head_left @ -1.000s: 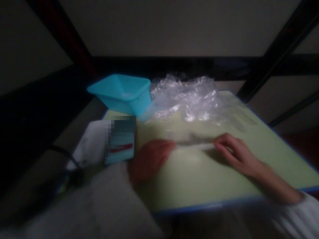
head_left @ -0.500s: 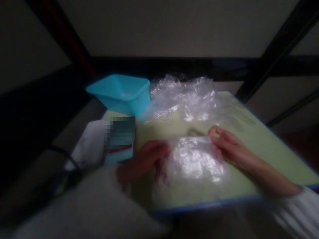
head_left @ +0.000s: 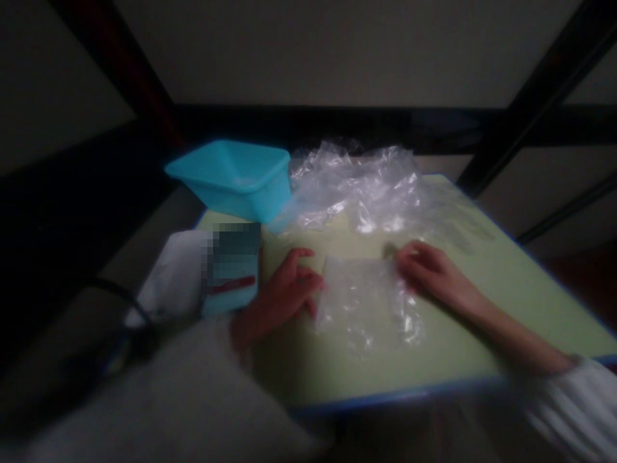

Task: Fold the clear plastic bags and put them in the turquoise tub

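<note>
A clear plastic bag point(head_left: 361, 302) lies on or just above the yellow-green tabletop point(head_left: 299, 366), between my two hands. My left hand point(head_left: 292, 283) is at the bag's left edge with fingers apart, the fingertips near or touching the film. At the upper right corner, the fingers of my right hand point(head_left: 427, 267) are curled together on the bag; blur partly hides the pinch. Behind the hands is a crumpled heap of clear plastic bags point(head_left: 366, 186).
A turquoise plastic basin point(head_left: 265, 196) stands at the back left. In front of it lie a pale blue, partly pixelated item point(head_left: 236, 299) with a red strip, and white sheet-like material point(head_left: 168, 270). Dark frame bars point(head_left: 525, 109) rise behind the table.
The bag has come down flatter toward the tabletop, with less glare. My left fingers have spread from their grip at its left edge. My right hand stays at the right corner.
</note>
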### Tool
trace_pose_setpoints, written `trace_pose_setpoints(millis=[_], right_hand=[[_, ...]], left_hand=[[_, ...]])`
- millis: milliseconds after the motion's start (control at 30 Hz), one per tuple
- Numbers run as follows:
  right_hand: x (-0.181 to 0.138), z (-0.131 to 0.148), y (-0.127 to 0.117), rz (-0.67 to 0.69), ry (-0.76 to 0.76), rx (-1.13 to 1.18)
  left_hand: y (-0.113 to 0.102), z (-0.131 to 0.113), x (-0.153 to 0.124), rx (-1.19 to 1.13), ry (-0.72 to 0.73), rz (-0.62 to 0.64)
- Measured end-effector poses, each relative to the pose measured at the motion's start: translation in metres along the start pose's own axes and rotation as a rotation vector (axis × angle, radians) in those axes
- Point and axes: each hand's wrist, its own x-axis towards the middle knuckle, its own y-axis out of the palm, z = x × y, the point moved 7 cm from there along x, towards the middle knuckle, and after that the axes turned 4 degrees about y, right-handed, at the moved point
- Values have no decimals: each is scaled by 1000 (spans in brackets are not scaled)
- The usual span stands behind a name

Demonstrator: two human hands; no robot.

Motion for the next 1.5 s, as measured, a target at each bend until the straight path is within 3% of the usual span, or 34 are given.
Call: trace_pose_setpoints(millis=[100, 167, 233, 400, 567, 700, 800, 1000, 1067, 1133, 1233, 1267, 1367, 1500], right_hand=[[3, 3, -2, -28, -151, -93], [3, 6, -3, -51, -245, -205], [1, 9, -3, -60, -299, -308], [-3, 13, -6, -63, -307, -432], [-3, 11, -10, -49, -264, -429], [-2, 7, -12, -3, -206, -355], [-5, 5, -8, 114, -131, -225], [-32, 5, 21, 619, -11, -73], [-40, 5, 24, 725, 21, -100], [-33, 12, 15, 620, -39, -186], [-13, 37, -2, 311, -290, -405], [-9, 45, -1, 278, -377, -497], [-2, 53, 20, 423, -560, -738], [1, 39, 40, 558, -640, -888]], left_hand=[[-4, -9, -4, 222, 89, -125], [-7, -24, -12, 424, 236, -239], [-3, -38, -21, 550, 412, -266], [21, -53, -38, 745, 794, -66], [33, -54, -43, 916, 936, 2], [33, -56, -41, 974, 942, -2], [29, -53, -35, 1027, 876, -7], [18, -47, -23, 1122, 697, -89], [16, -47, -22, 1089, 688, -111], [12, -48, -23, 1033, 689, -148], [7, -48, -23, 981, 685, -205], [6, -48, -23, 981, 687, -216], [7, -48, -23, 1001, 696, -217], [8, -48, -23, 1014, 687, -207]])
